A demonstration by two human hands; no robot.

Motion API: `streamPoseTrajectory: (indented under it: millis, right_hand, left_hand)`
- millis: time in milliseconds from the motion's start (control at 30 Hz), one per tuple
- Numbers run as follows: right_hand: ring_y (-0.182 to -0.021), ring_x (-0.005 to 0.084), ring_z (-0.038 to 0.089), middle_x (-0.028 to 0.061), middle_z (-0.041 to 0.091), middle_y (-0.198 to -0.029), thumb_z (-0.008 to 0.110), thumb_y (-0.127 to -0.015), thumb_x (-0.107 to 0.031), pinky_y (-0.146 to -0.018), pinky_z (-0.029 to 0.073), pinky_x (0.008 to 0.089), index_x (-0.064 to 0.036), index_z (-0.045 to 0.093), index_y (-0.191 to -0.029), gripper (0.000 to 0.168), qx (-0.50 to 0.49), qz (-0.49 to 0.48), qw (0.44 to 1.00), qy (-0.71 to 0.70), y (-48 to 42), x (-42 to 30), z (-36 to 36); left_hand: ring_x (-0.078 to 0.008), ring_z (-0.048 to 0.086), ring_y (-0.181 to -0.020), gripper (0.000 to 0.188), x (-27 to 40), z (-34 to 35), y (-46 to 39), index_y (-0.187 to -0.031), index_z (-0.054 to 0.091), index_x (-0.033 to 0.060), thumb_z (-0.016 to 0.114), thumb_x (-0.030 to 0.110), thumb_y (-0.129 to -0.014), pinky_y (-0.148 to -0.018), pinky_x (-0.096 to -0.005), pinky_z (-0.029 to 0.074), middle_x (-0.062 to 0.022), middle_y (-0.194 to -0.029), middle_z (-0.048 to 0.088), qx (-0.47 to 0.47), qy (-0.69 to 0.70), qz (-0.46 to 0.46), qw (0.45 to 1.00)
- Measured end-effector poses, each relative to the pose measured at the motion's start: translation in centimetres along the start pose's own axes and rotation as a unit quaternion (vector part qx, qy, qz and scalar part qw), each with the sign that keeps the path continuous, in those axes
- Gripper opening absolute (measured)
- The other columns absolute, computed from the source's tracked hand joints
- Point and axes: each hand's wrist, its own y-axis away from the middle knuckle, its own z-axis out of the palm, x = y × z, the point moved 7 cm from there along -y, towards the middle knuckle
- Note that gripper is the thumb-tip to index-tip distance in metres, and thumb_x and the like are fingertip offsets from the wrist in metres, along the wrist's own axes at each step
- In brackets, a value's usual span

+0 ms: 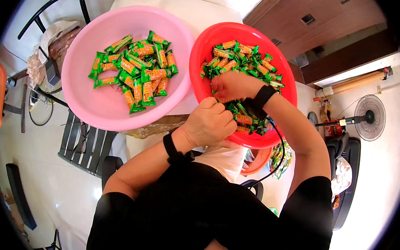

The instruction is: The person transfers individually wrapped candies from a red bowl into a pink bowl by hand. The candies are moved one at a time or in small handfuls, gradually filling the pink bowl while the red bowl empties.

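Note:
A pink plastic basin (77, 74) on the left holds a loose heap of small green-and-orange wrapped snack packets (130, 67). Beside it on the right, a red plastic basin (292, 85) contains many similar packets (246, 52). My left hand (211, 123), its fingers curled, is at the near left rim of the red basin; whether anything is inside it is hidden. Over the red basin's packets, my right hand (237, 85) is bent inward and blurred, close to my left hand. Its fingertips are unclear, so a held packet cannot be made out. Both wrists wear black bands.
Both basins rest on a table with a pale cover (179, 5). An orange-red basket (257, 162) stands below the red basin, with bagged packets (283, 158) beside it. A slatted chair (83, 142) is at the near left. A black cable runs from my right wrist.

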Motion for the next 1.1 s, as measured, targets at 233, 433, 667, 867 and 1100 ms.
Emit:
streamPoseTrajectory:
  millis: [233,433,667,867,1100]
  right_hand:
    - [-0.088,0.0346,0.067,0.0160,0.070,-0.092,0.069,-0.077,-0.020,-0.076,0.052,0.0442,-0.010,0.069,-0.104,0.028,-0.072,0.006,0.996,0.055,0.2,1.7,3.9]
    - [-0.076,0.0271,0.066,0.0135,0.066,-0.081,0.068,-0.087,-0.024,-0.071,0.052,0.0384,-0.001,0.063,-0.096,0.026,0.114,-0.041,0.990,-0.075,1.7,1.6,-2.8]
    - [-0.085,0.0110,0.063,0.0027,0.064,-0.093,0.056,-0.099,-0.023,-0.070,0.051,0.0261,-0.002,0.059,-0.113,0.025,0.325,-0.121,0.787,-0.511,2.6,-5.4,-11.9]
    - [-0.091,0.0142,0.064,0.0052,0.067,-0.099,0.068,-0.089,-0.016,-0.077,0.052,0.0291,-0.003,0.066,-0.102,0.018,0.227,0.017,0.964,-0.136,-1.1,0.2,-8.2]
    - [-0.102,0.0345,0.059,0.0112,0.064,-0.101,0.075,-0.072,-0.012,-0.084,0.051,0.0429,-0.005,0.065,-0.096,0.027,0.224,-0.049,0.950,0.213,-3.3,2.0,-2.6]
  left_hand:
    - [-0.0190,0.046,-0.064,0.038,0.1,-0.3,-0.2,-0.064,0.046,0.0166,0.059,0.051,-0.073,-0.067,-0.0344,0.037,-0.0010,-0.065,0.040,0.010,0.021,0.001,1.000]
    - [-0.0193,0.047,-0.064,0.042,0.1,-0.6,-0.5,-0.063,0.046,0.0156,0.061,0.054,-0.072,-0.066,-0.0347,0.038,-0.0011,-0.065,0.041,0.008,0.023,0.003,1.000]
    - [-0.0196,0.046,-0.061,0.045,0.0,-0.8,-0.4,-0.061,0.046,0.0143,0.065,0.054,-0.070,-0.063,-0.0346,0.037,-0.0018,-0.064,0.040,0.032,0.023,0.001,0.999]
    - [-0.0200,0.045,-0.061,0.043,0.0,-0.4,-0.2,-0.062,0.045,0.0143,0.062,0.053,-0.070,-0.063,-0.0345,0.037,-0.0020,-0.064,0.039,0.024,0.013,-0.001,1.000]
    - [-0.0203,0.044,-0.061,0.044,0.1,-0.7,-0.5,-0.062,0.044,0.0143,0.061,0.054,-0.072,-0.063,-0.0345,0.037,-0.0023,-0.064,0.038,0.025,0.022,0.003,0.999]
